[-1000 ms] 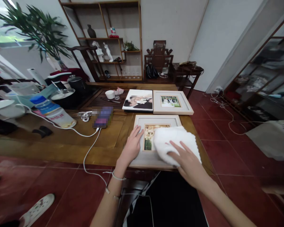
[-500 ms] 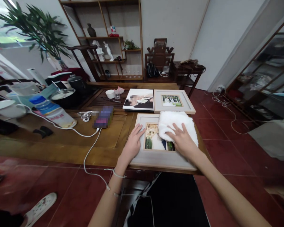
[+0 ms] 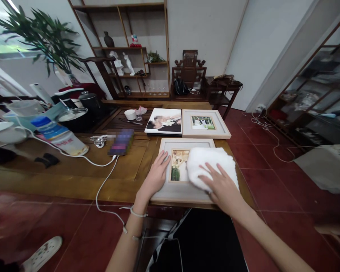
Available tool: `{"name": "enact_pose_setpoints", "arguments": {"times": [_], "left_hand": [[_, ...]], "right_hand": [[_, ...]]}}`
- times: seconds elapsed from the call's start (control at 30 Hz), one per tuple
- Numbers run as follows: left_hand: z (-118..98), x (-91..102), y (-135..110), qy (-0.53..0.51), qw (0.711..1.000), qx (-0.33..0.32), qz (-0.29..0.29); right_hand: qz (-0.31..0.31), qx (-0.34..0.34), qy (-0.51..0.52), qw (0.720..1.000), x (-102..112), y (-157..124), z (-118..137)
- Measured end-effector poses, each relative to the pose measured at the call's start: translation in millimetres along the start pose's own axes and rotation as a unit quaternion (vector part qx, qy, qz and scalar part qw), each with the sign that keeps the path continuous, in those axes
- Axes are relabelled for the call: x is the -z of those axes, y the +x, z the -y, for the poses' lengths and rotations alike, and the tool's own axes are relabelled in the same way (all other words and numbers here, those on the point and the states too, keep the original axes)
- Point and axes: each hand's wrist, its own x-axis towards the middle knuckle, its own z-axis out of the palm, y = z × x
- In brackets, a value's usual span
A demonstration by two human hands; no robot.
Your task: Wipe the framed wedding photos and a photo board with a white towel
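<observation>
- The light wooden picture frame (image 3: pixel 170 193) lies flat on the wooden table (image 3: pixel 73 175), close to the edge where the person is sitting, and a small photo (image 3: pixel 175 172) shows in its middle.
- The left hand (image 3: pixel 158 174) is open, with the palm down and the fingers a little spread; it rests on the left side of this frame and grips nothing that I can see.
- The right hand (image 3: pixel 223 189) is also open, its fingers spread over a fluffy white cloth (image 3: pixel 211 155); whether the thumb pinches some of the cloth, I cannot tell from here.
- The cloth lies on the right part of the frame and covers the right portion of the photo.
- Just behind, there is a second wooden frame (image 3: pixel 219 122), also lying flat, with a green outdoor photo inside.
- At its left side, just beside it, lies a flat white panel (image 3: pixel 170 112) with a picture on it.
- Farther to the left, a phone (image 3: pixel 121 142) lies on the table, with a white cable (image 3: pixel 100 189) plugged in.
- Beyond the phone, a bottle with blue cap (image 3: pixel 62 136) leans to one side.
</observation>
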Motion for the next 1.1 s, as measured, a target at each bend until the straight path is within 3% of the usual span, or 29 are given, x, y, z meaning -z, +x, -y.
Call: {"name": "enact_pose_setpoints", "arguments": {"times": [0.17, 0.3, 0.4, 0.57, 0.67, 0.77, 0.87, 1.0, 1.1], "left_hand": [[0, 0.4, 1, 0.002, 1.0, 0.005, 0.007], [0, 0.5, 1, -0.008, 1.0, 0.005, -0.007], [-1, 0.2, 2, -0.014, 1.0, 0.007, -0.023], [-1, -0.7, 2, -0.015, 1.0, 0.018, -0.02], [-1, -1.6, 0, -0.019, 0.999, 0.028, -0.027], [0, -1.5, -1, -0.019, 0.999, 0.018, -0.026], [1, -0.1, -1, -0.013, 1.0, 0.006, -0.009], [1, 2.1, 0, -0.006, 1.0, 0.006, 0.008], [0, 2.7, 1, -0.003, 1.0, 0.008, 0.009]], "right_hand": [[-0.049, -0.048, -0.069, 0.995, -14, 64, -51], [-0.036, -0.038, -0.08, 0.995, -16, 87, -64], [-0.003, -0.016, -0.081, 0.997, -13, 73, -49], [0.057, 0.024, -0.059, 0.996, 1, 9, 10], [0.059, 0.034, -0.036, 0.997, 11, -24, 41], [0.056, 0.04, -0.002, 0.998, 15, -32, 47], [0.036, 0.021, 0.009, 0.999, 9, -13, 25], [-0.038, -0.059, -0.048, 0.996, -6, 32, -22], [-0.048, -0.078, -0.079, 0.993, -11, 65, -48]]}}
